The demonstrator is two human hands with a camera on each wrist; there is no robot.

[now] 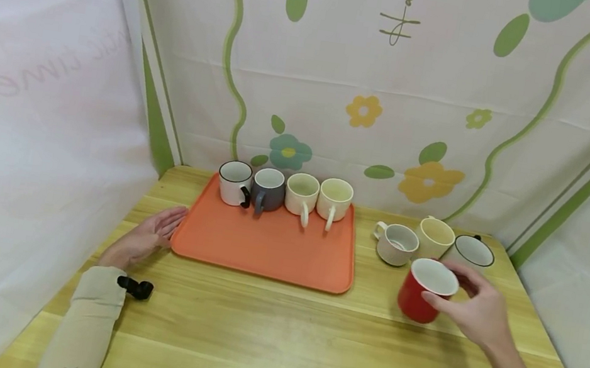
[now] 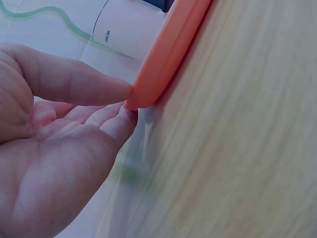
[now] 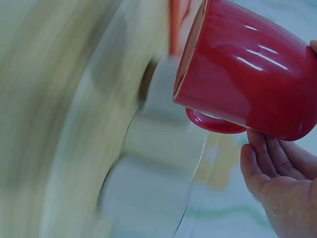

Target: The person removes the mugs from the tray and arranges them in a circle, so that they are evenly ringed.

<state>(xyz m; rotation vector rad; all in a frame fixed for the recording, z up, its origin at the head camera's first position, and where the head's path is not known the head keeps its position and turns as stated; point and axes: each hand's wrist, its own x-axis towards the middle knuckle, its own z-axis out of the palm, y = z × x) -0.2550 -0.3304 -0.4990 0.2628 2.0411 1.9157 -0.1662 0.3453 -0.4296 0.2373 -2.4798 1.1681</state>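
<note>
My right hand point(image 1: 482, 310) grips a red mug point(image 1: 418, 298) with a white inside, thumb on the near side near its rim. The mug is raised off the table and tilted; its red handle point(image 3: 218, 124) shows in the right wrist view. At the left, my left hand point(image 1: 147, 235) touches the side edge of an orange tray point(image 1: 263, 246) with its thumb and fingertips. Along the tray's back edge stand a white mug with black rim and handle point(image 1: 231, 190), a dark grey mug point(image 1: 272, 200), and two cream mugs, left point(image 1: 298, 198) and right point(image 1: 334, 197).
Just behind the red mug stand a pale grey mug point(image 1: 396, 250), a yellow mug point(image 1: 435, 238) and a white mug with a dark rim point(image 1: 470, 253). A flowered curtain point(image 1: 307, 103) hangs behind the wooden table point(image 1: 272, 333), with white cloth at both sides.
</note>
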